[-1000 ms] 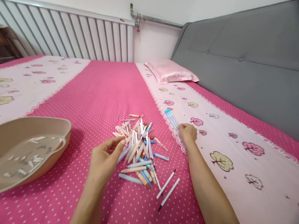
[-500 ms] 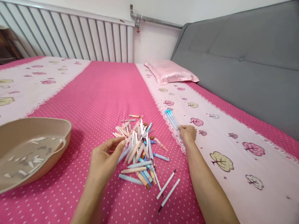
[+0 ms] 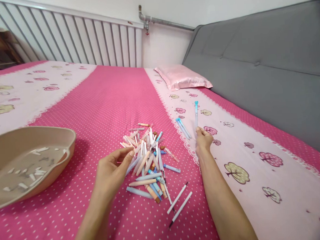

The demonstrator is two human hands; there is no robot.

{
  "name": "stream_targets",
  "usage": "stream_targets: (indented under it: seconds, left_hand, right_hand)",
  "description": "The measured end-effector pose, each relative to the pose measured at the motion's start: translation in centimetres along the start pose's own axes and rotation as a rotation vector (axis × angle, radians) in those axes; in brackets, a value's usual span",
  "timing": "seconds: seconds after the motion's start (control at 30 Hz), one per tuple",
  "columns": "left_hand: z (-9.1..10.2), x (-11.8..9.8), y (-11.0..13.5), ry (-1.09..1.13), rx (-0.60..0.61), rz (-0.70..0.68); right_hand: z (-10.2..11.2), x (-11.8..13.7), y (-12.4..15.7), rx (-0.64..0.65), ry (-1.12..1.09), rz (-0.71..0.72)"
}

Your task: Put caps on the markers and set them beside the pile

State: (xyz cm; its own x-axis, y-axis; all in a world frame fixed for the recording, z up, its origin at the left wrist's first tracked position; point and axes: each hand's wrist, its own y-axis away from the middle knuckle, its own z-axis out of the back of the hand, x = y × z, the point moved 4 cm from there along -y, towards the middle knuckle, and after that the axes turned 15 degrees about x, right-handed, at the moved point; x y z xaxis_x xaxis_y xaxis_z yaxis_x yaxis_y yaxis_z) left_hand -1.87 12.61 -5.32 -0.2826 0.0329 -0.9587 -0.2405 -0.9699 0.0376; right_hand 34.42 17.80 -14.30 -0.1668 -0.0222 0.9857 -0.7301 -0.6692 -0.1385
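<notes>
A heap of pen parts [image 3: 150, 160] in pink, blue, white and orange lies on the pink dotted bedspread [image 3: 105, 101]. My left hand [image 3: 113, 170] hovers at the heap's left edge, fingers curled in a loose pinch; what it holds, if anything, is hidden. My right hand [image 3: 203, 139] is closed on a blue pen [image 3: 196, 114], which points up and away from me. Two or three assembled blue pens [image 3: 183, 127] lie side by side just left of that hand. Two thin white refills [image 3: 179, 202] lie near the heap's front.
A beige oval basin [image 3: 67, 137] with several small white pieces inside sits at the left. A pink pillow [image 3: 183, 77] lies at the far end. A grey padded headboard [image 3: 267, 64] runs along the right, and a white radiator [image 3: 72, 35] lines the back wall.
My right hand has lifted slightly and now holds a blue pen upright; before, it rested low beside the blue pens. The left hand has barely moved.
</notes>
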Motion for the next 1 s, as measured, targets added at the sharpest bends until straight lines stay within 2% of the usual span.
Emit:
stream_targets:
  seconds: [0.2,0.4,0.57,0.73,1.0]
  left_hand:
    - [0.0,0.0,0.1,0.000,0.001,0.000]
    - [-0.1,0.0,0.0,0.024,0.007,0.015]
    - [-0.1,0.2,0.0,0.027,0.015,0.028]
    - [-0.1,0.2,-0.1,0.024,0.022,0.029]
    - [0.0,0.0,0.1,0.014,0.012,0.026]
  right_hand:
    - [0.3,0.1,-0.1,-0.012,0.043,-0.012]
    - [1.6,-1.0,0.1,-0.004,0.278,-0.123]
    - [2.3,-0.7,0.8,0.047,0.457,-0.191]
    - [2.2,0.2,1.5,0.087,0.579,-0.234]
    - [1.8,0.9,1.8,0.076,0.663,-0.257]
